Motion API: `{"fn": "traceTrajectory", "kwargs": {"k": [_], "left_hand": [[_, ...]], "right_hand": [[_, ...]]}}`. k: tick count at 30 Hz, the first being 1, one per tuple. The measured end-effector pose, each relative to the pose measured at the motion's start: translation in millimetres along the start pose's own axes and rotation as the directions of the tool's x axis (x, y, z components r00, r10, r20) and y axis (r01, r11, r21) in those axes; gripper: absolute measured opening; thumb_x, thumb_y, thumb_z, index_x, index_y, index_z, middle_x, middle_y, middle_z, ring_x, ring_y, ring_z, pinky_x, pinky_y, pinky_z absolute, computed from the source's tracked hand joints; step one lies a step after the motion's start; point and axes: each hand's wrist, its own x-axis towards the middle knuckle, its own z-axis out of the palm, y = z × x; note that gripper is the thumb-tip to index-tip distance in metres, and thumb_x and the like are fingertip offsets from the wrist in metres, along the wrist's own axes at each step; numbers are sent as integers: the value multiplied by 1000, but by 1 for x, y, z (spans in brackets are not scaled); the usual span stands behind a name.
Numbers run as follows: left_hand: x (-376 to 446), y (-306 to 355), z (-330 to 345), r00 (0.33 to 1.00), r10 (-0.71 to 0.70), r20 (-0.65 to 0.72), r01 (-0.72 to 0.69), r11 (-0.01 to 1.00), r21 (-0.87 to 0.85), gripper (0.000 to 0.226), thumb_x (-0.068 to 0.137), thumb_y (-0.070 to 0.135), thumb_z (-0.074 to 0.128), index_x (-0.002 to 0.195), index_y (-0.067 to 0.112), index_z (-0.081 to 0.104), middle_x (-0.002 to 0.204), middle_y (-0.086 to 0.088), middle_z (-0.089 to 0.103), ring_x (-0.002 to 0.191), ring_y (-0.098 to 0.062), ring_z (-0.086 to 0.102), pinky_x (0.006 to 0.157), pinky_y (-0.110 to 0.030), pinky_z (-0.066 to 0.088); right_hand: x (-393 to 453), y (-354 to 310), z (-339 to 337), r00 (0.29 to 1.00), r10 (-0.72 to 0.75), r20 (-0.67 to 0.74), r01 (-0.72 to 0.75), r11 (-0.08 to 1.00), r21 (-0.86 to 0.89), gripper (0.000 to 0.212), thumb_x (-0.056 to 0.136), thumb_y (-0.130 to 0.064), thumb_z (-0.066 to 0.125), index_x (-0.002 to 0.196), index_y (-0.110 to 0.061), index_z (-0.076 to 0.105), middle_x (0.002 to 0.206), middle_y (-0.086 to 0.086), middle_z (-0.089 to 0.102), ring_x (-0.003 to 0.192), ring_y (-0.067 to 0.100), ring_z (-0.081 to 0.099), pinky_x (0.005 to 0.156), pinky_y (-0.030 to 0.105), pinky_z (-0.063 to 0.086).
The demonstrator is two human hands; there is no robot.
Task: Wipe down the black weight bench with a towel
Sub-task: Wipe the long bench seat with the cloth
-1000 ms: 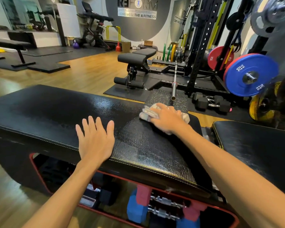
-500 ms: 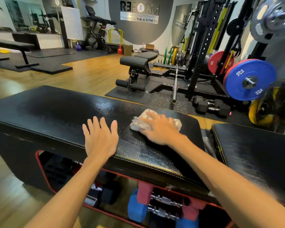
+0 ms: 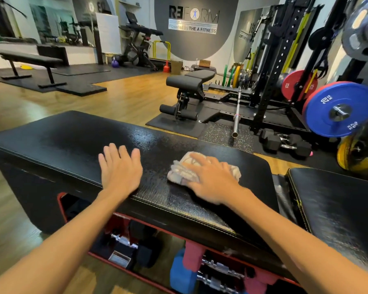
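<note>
Black padded weight bench (image 3: 77, 141) with a textured vinyl top stretched across the head view, its surface glossy in patches. On it lay a crumpled white towel (image 3: 182, 170), near the right end. The right hand (image 3: 212, 179) pressed flat on the towel with fingers spread. The left hand (image 3: 120, 168) rested open and flat on the bench, just beside the towel. Dumbbells (image 3: 210, 270) sat in the red-edged rack beneath.

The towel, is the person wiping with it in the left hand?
No, the right hand presses the towel on the bench; the left hand lies flat.
</note>
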Motion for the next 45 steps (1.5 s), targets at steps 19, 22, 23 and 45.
{"fn": "traceTrajectory", "kwargs": {"k": [19, 22, 23, 45], "left_hand": [[7, -12, 3, 988, 25, -153, -53, 982, -179, 71, 91, 48, 5, 104, 5, 59, 113, -8, 59, 118, -27, 45, 119, -49, 13], [7, -11, 3, 991, 62, -117, -72, 994, -83, 73, 90, 47, 2, 111, 4, 58, 120, -12, 59, 122, -31, 44, 116, -53, 15], [6, -9, 2, 991, 78, -113, -86, 993, -75, 71, 90, 45, 2, 109, 5, 57, 118, -11, 59, 120, -30, 44, 116, -54, 14], [7, -12, 3, 980, 91, -176, -110, 988, -104, 35, 97, 26, 15, 76, 15, 41, 82, -3, 49, 89, -23, 39, 111, -57, 21]], "right_hand": [[101, 20, 6, 992, 114, -57, -116, 993, -19, 58, 95, -67, 31, 146, -40, 40, 157, -1, 30, 134, 41, 38, 106, 58, 31], [71, -11, 3, 998, 42, -50, -41, 999, 13, 55, 98, -63, 33, 146, -39, 42, 161, -1, 24, 139, 38, 32, 109, 55, 26], [62, -19, 2, 998, 17, -54, -16, 1000, 27, 53, 98, -62, 35, 146, -40, 42, 162, -3, 23, 141, 37, 30, 110, 54, 24], [128, 0, 6, 998, 41, 38, -43, 998, 44, 57, 96, -61, 40, 150, -41, 35, 160, -3, 22, 138, 41, 31, 106, 56, 26]]}}
